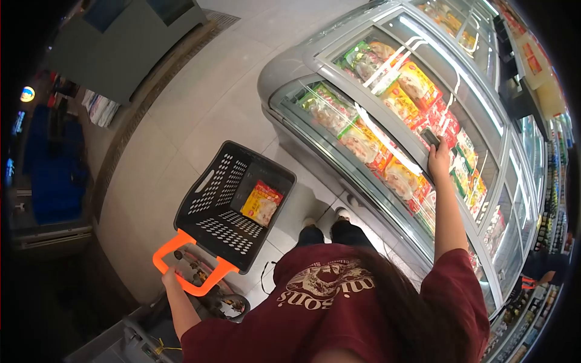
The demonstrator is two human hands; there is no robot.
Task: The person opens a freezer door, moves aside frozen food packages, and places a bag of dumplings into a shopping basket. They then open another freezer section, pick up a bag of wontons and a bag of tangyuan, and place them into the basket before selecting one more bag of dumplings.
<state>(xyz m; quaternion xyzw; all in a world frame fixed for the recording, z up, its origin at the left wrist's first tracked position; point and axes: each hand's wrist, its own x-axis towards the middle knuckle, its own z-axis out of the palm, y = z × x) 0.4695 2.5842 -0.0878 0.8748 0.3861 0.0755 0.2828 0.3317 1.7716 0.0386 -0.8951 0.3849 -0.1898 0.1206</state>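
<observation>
My left hand (171, 276) is closed around the orange handle (213, 277) of a black shopping basket (200, 199). The basket hangs tilted, and a yellow and red food packet (262, 203) lies inside it. On the other side, my right hand (440, 160) is closed on the dark handle (430, 138) of a sliding glass freezer lid. Beneath the glass of the chest freezer (290, 66) lie several rows of frozen food bags (417, 85) in yellow, red and green packaging.
The freezer stretches along the right, its glass edge close to my legs. Shelves of goods (554, 187) stand beyond it at far right. Tiled floor (181, 121) lies to the left, with a grey counter (121, 48) at upper left. Grey bins or crates (130, 339) sit at lower left.
</observation>
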